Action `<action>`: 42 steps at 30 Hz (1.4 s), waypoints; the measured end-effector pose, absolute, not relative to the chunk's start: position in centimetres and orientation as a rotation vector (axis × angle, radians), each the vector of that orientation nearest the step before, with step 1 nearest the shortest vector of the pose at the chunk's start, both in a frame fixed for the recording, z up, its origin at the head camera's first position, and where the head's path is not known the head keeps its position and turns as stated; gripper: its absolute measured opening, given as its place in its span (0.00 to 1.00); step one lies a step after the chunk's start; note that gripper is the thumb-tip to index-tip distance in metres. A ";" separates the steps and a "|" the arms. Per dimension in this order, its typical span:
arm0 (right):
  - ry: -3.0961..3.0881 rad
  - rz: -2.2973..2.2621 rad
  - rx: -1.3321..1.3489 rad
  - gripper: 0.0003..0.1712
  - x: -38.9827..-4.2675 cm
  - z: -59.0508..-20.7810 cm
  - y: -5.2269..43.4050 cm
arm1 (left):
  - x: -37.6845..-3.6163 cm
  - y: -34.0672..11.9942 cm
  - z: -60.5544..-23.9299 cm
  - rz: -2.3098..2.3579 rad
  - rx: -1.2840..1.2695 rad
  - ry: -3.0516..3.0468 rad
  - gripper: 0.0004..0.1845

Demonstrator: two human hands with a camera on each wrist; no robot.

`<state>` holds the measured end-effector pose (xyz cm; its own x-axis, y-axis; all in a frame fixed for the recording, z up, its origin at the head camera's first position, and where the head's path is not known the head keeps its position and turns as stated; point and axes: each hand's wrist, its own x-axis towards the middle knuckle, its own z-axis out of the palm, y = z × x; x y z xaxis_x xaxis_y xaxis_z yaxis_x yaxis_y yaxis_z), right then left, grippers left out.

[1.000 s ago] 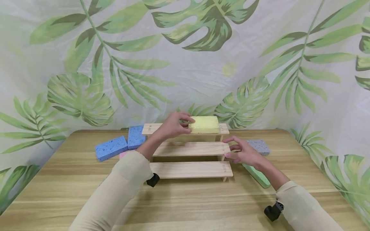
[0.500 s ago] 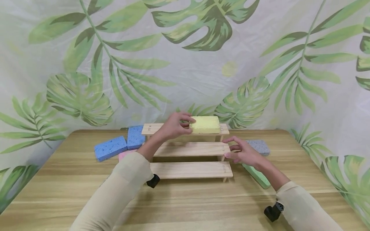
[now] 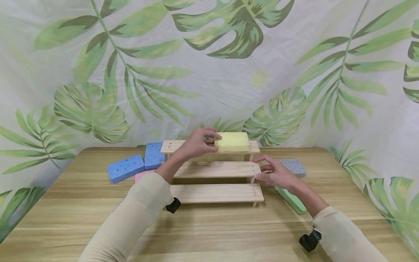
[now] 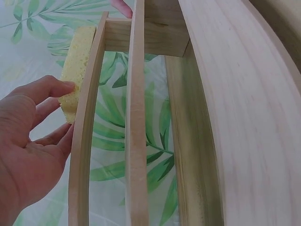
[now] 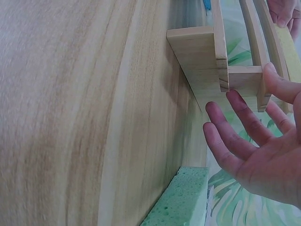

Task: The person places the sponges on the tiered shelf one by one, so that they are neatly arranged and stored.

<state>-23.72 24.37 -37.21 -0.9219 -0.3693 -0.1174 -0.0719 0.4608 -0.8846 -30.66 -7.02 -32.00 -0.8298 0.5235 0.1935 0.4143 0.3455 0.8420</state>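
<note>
A yellow sponge (image 3: 233, 142) lies along the right half of the top tier of a three-step wooden display stand (image 3: 216, 193). My left hand (image 3: 199, 142) holds the sponge's left end between thumb and fingers; the left wrist view shows the sponge (image 4: 77, 66) flat against that tier. At the stand's right side, my right hand (image 3: 276, 174) pinches the end of the middle tier. In the right wrist view its thumb is on one edge of the tier and the index finger on the other, while the remaining fingers (image 5: 225, 134) hang loosely bent.
Two blue sponges (image 3: 126, 168) lie left of the stand, with a pink sponge (image 3: 144, 175) partly hidden by the left arm. Right of it are a grey sponge (image 3: 294, 167) and a green sponge (image 3: 291, 199) under the right wrist. A leaf-print cloth (image 3: 222, 98) hangs behind the table.
The yellow sponge has shifted very slightly to the right on the top tier with my left hand. My right hand stays at the middle tier's end.
</note>
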 end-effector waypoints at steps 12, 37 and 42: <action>2.418 -1.446 -0.385 0.31 -23.7 -37.1 24.1 | -29.8 -9.8 -31.4 1.463 0.865 2.486 0.28; 2.417 -1.444 -0.374 0.31 -23.4 -36.9 24.1 | -25.7 -19.6 -32.3 1.337 0.911 2.845 0.20; 2.424 -1.442 -0.361 0.31 -23.5 -37.2 24.2 | -24.9 -21.6 -32.4 1.293 0.848 2.938 0.19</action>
<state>-23.55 24.21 -37.18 -0.9243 -0.3607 -0.1249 -0.0624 0.4655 -0.8829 -24.92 -21.57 -32.37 -0.8547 0.3795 0.3543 0.5176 0.5695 0.6386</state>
